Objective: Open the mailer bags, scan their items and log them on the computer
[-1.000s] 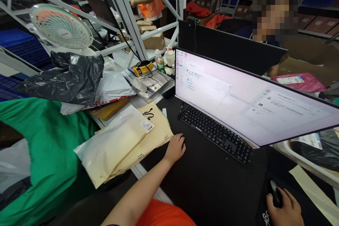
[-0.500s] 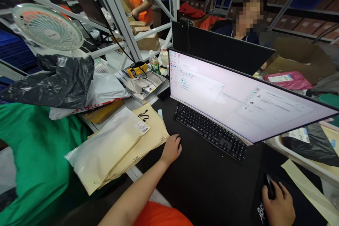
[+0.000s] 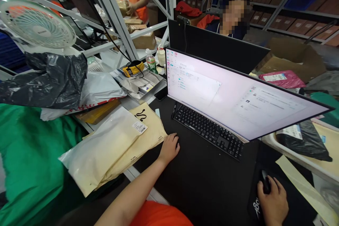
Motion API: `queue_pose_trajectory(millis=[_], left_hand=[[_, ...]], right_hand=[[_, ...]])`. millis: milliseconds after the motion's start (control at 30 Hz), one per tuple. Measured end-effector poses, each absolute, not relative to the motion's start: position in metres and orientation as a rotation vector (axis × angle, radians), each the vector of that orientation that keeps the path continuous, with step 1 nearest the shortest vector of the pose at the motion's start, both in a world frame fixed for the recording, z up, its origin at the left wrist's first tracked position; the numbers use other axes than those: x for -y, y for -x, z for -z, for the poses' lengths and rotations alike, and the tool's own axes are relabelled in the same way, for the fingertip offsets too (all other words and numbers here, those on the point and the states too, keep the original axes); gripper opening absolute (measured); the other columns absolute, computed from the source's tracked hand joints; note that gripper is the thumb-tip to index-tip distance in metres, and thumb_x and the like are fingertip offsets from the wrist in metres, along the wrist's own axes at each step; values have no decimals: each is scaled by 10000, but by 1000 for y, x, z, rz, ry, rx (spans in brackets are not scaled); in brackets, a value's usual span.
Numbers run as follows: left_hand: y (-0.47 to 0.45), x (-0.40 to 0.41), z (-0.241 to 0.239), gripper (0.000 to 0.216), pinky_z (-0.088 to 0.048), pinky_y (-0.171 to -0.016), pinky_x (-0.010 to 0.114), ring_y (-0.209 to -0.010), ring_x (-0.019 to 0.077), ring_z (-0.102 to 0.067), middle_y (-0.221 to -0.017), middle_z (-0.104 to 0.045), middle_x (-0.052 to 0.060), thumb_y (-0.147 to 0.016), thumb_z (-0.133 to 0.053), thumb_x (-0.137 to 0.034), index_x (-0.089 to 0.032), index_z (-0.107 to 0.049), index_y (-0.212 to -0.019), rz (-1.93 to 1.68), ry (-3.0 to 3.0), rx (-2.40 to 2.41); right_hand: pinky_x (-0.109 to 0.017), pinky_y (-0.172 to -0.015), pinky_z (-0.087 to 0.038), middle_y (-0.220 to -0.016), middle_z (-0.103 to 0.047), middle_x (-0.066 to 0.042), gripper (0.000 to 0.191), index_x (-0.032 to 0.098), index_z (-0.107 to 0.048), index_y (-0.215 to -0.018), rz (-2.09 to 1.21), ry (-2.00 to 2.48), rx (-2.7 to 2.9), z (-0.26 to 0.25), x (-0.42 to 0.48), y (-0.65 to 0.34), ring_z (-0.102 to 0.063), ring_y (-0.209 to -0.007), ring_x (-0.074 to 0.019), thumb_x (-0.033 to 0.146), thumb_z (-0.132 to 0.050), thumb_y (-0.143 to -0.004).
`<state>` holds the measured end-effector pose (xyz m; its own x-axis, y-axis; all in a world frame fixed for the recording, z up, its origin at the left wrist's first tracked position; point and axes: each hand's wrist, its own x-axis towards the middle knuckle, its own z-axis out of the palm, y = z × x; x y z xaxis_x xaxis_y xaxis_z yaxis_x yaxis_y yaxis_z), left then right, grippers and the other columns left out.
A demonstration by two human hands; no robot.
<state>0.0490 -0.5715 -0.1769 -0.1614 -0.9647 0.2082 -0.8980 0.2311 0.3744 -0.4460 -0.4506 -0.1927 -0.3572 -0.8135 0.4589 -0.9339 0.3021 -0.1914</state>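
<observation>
My right hand [image 3: 274,197] is wrapped over a black computer mouse [image 3: 265,181], which lies on a black mouse pad [image 3: 255,187] at the lower right. Flat on the black desk rests my left hand [image 3: 169,147], its fingers loosely bent and holding nothing that I can see. Beside its fingers is the edge of a cream plastic-wrapped packet [image 3: 155,127]. A second pale packet [image 3: 100,144] with a white barcode label lies partly over that one. Between my hands and the lit monitor [image 3: 212,91] stands a black keyboard [image 3: 209,130].
A strip of pale yellow paper [image 3: 304,187] crosses the mouse pad. At the left are a fan [image 3: 39,24], a black plastic bag [image 3: 50,81] and green fabric [image 3: 31,162]. A bottle [image 3: 151,61] stands behind an open tray [image 3: 143,88]. Two people are beyond the desk.
The view has shifted slightly, so most things sit a little further left. The person behind the monitors has leaned left. Both my hands keep their places on the desk and mouse.
</observation>
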Motion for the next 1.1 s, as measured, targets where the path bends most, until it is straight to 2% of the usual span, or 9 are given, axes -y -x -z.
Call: queue_pose_trajectory(millis=[300,600,1100], left_hand=[[-49,572,177,253,-494,-1078,519,-1234,317,-591,-1305,-630,151,-904,-553,-173,-198,-633,-1143,244,-1703,2090],[-49,571,176,242,-495,-1076,504,-1232,309,-593,-1307,-626,134,-912,-550,-180,-208,-633,-1137,240,-1707,2097],[-48,571,176,246,-502,-1066,505,-1215,317,-596,-1300,-631,139,-913,-550,-175,-199,-637,-1142,218,-1716,2109]], right_hand=[[-479,-850,-543,-1301,-639,-184,503,151,-667,-1278,-631,-1600,2340,183,453,440,-640,-1109,-349,455,-568,-890],[-478,-862,-528,-1360,-613,-182,480,151,-691,-1244,-638,-1603,2330,188,451,443,-628,-1148,-356,453,-563,-894],[-428,-795,-482,-1376,-628,-163,475,147,-720,-1186,-612,-1580,2323,190,451,444,-648,-1133,-342,490,-536,-915]])
